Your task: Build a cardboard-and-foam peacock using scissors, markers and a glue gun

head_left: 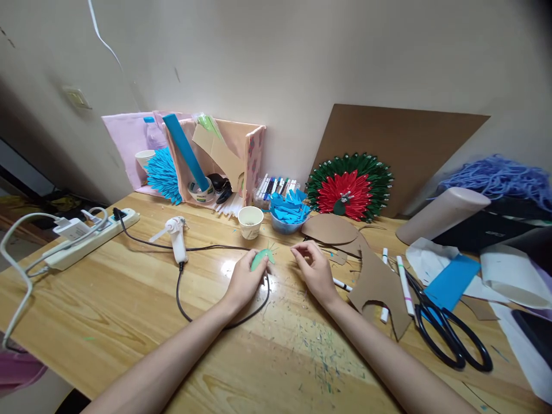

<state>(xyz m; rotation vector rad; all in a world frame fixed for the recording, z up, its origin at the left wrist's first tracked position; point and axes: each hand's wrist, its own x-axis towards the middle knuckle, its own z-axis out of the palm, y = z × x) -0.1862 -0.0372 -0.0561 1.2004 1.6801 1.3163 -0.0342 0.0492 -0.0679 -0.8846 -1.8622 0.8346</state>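
Note:
My left hand (245, 283) is closed on a small green cutout piece (260, 259), rounded, with several thin bristles sticking out of its upper right edge. To the right of it, a short gap away, my right hand (317, 271) has thumb and forefinger pinched together above the table. Whatever lies between those fingertips is too small to make out. A paper cup (250, 223) stands just behind the green piece. The black cord of a white glue gun (177, 238) loops under my left hand.
A bowl of blue strips (288, 213), markers (276, 188) and a red-and-green fan-shaped craft (345, 192) stand along the back. Cardboard pieces (379, 282) and large black-handled scissors (452, 333) lie at right. A power strip (92, 238) sits at left. Small scraps (323, 356) litter the front.

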